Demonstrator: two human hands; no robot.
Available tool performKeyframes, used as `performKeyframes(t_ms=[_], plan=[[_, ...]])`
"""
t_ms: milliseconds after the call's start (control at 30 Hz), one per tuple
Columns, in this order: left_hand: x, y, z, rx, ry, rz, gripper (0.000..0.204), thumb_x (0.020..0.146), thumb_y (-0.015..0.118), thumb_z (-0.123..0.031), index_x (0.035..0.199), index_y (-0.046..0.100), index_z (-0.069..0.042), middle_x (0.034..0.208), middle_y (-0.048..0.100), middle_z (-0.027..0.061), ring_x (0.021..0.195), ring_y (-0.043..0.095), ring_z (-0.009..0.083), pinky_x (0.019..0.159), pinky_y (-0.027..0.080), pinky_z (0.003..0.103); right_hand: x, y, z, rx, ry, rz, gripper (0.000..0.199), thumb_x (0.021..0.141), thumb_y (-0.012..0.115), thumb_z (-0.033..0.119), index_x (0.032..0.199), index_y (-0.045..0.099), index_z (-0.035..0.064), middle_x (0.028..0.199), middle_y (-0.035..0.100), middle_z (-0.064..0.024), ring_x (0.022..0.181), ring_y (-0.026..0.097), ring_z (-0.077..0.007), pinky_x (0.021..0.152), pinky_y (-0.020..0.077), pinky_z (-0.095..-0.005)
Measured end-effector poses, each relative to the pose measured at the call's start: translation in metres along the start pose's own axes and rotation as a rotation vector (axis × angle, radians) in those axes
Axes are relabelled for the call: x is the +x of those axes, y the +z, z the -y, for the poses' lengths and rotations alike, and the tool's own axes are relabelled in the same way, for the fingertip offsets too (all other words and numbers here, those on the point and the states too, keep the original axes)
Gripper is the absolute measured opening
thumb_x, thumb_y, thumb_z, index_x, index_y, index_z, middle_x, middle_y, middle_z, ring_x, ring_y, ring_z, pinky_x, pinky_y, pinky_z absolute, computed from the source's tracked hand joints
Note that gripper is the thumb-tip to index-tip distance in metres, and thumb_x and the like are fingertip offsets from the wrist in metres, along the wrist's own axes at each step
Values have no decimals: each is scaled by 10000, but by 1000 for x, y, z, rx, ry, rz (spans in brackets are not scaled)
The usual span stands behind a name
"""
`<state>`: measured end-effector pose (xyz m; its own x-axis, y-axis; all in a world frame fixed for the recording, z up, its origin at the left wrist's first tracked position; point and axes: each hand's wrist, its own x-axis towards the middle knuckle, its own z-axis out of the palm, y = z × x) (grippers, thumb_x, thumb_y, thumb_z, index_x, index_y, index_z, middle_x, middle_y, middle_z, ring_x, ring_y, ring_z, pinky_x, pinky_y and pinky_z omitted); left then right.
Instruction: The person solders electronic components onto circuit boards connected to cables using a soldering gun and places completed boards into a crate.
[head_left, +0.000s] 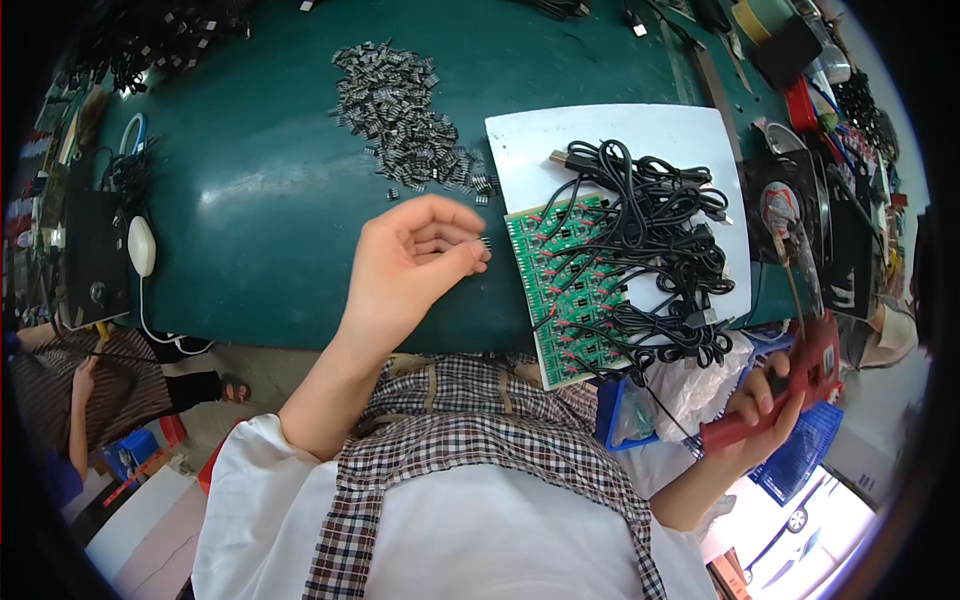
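A small black component (485,243) is pinched between the fingertips of the left hand (410,262), just left of the green circuit board (560,285). A red-handled soldering iron (790,375) is clamped in the right hand (765,410), held off the bench edge, well right of the pinch. Many black cables (650,235) are already joined to the board, which suggests work well along, though a large heap of loose components (405,120) beyond the pinch remains unused. The board is laid on a white sheet (610,130) over a dark green bench (260,210) crowded with tools at its far edges; a bare floor is seen below.
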<state>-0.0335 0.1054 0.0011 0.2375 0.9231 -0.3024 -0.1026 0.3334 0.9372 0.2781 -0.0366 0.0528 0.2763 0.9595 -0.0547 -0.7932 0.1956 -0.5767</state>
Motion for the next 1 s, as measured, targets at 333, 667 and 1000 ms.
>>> performKeyframes(t_ms=[333, 667, 1000], plan=[[16, 19, 11, -122, 41, 0, 276, 749, 524, 70, 1007, 456, -1, 695, 527, 6, 640, 516, 44, 584, 411, 173, -31, 31, -67, -1067, 294, -25, 618, 720, 655, 466, 996, 458, -51, 720, 545, -54, 456, 480, -116, 429, 347, -217], [15, 22, 12, -98, 76, -23, 321, 751, 515, 90, 1039, 410, -7, 721, 524, 24, 656, 520, 66, 611, 435, 183, -17, 42, -74, -1086, 440, 2, 593, 726, 675, 421, 972, 460, -74, 765, 547, -103, 436, 474, -137, 415, 359, -230], [18, 20, 12, -97, 68, -4, 358, 742, 515, 97, 1058, 386, -12, 712, 514, 16, 632, 502, 46, 576, 416, 160, -26, 24, -89, -1010, 274, -14, 755, 708, 702, 393, 1155, 323, -81, 670, 511, -91, 428, 455, -136, 389, 373, -240]])
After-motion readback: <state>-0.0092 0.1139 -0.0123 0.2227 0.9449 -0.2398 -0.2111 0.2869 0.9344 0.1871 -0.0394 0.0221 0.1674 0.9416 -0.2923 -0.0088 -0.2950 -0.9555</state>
